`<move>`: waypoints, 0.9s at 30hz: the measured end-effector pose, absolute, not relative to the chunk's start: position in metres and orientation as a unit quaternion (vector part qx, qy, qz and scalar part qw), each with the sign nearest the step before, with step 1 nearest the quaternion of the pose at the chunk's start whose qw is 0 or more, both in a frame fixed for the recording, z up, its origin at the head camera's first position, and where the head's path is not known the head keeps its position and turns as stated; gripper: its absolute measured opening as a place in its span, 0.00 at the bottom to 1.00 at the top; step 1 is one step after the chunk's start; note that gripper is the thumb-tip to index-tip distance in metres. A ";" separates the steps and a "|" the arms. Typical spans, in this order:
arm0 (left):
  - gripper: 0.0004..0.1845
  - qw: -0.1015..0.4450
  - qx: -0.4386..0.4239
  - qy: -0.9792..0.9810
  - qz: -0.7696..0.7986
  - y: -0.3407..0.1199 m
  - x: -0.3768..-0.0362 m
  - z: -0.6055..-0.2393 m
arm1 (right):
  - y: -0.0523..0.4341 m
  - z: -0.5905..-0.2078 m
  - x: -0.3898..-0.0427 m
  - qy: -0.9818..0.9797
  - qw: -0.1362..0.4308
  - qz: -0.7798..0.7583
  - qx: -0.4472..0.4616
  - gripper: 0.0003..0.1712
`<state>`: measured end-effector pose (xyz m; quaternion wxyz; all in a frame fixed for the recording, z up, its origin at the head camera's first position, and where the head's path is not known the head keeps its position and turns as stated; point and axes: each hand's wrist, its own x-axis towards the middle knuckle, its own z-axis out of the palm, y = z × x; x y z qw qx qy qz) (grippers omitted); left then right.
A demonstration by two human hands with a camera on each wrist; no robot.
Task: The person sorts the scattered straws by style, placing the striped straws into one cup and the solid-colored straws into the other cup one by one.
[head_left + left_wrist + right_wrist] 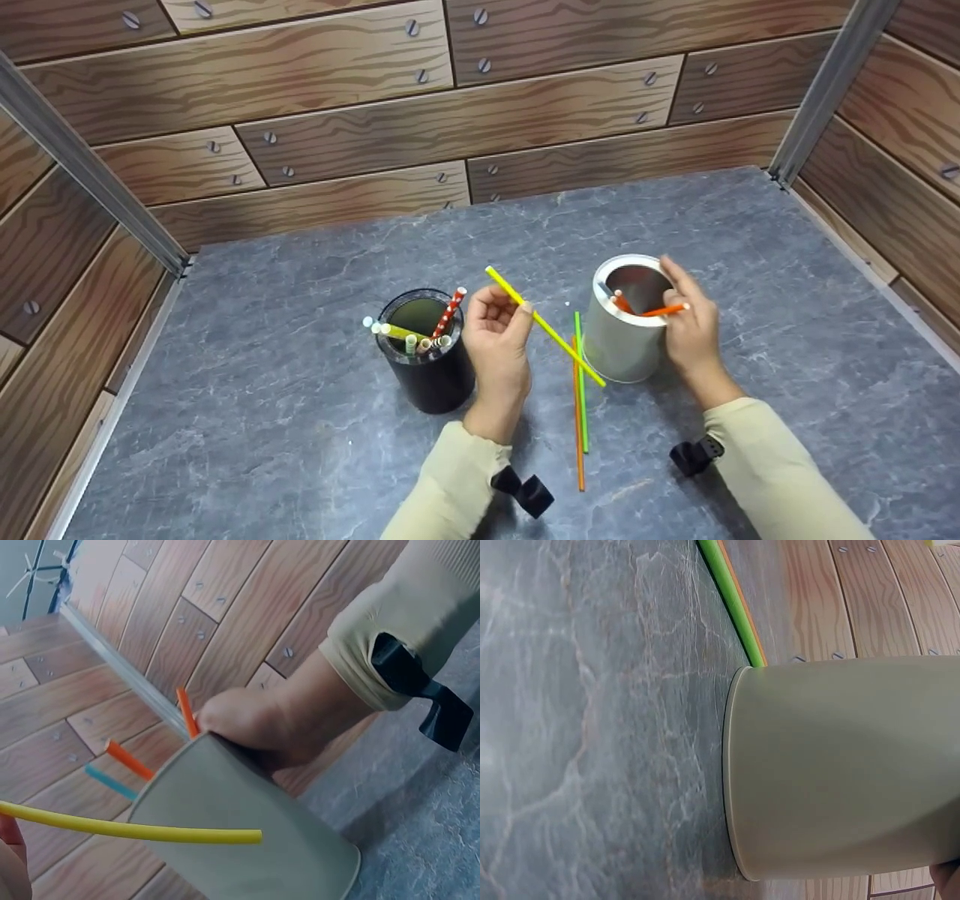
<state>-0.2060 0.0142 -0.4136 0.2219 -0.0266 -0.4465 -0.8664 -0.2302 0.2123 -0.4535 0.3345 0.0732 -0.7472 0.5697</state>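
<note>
My left hand (501,352) pinches a yellow straw (559,339) between thumb and fingers, slanting down toward the white can. In the left wrist view the straw (150,830) crosses in front of the can's wall. My right hand (691,330) grips the upright white can (624,349) at its right side near the rim. Orange straws (664,310) and a blue one (110,782) poke out of this can. A green straw (583,405) and an orange straw (579,450) lie side by side on the table, left of the can.
A black can (431,382) stands left of my left hand, holding several straws, among them a red dotted one (448,313). Wood-patterned walls (360,97) with metal corner posts (829,90) enclose the grey marbled table (247,390) at the back and sides.
</note>
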 end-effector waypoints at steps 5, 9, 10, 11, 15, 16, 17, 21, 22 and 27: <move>0.13 0.229 -0.052 -0.450 -0.862 0.016 -0.201 -0.406 | 0.213 -0.454 -0.231 -0.747 0.337 0.568 0.075 0.24; 0.13 0.239 -0.072 -0.443 -0.861 0.017 -0.197 -0.401 | 0.213 -0.454 -0.231 -0.749 0.340 0.563 0.079 0.23; 0.13 0.243 -0.075 -0.441 -0.861 0.017 -0.196 -0.400 | 0.213 -0.454 -0.231 -0.750 0.341 0.561 0.080 0.22; 0.14 0.245 -0.078 -0.437 -0.862 0.017 -0.196 -0.399 | 0.213 -0.454 -0.231 -0.750 0.340 0.561 0.082 0.22; 0.15 0.256 -0.088 -0.426 -0.863 0.018 -0.192 -0.395 | 0.213 -0.453 -0.230 -0.748 0.333 0.568 0.081 0.22; 0.16 0.258 -0.090 -0.422 -0.864 0.018 -0.191 -0.393 | 0.213 -0.453 -0.230 -0.747 0.329 0.572 0.080 0.23; 0.16 0.260 -0.092 -0.417 -0.866 0.018 -0.191 -0.392 | 0.213 -0.453 -0.230 -0.746 0.325 0.577 0.078 0.23; 0.16 0.272 -0.100 -0.413 -0.863 0.018 -0.189 -0.389 | 0.213 -0.453 -0.230 -0.744 0.315 0.586 0.068 0.24; 0.15 0.275 -0.101 -0.411 -0.863 0.018 -0.189 -0.388 | 0.213 -0.453 -0.230 -0.746 0.315 0.583 0.067 0.24; 0.12 0.281 -0.110 -0.406 -0.863 0.018 -0.187 -0.387 | 0.214 -0.454 -0.231 -0.754 0.320 0.570 0.065 0.24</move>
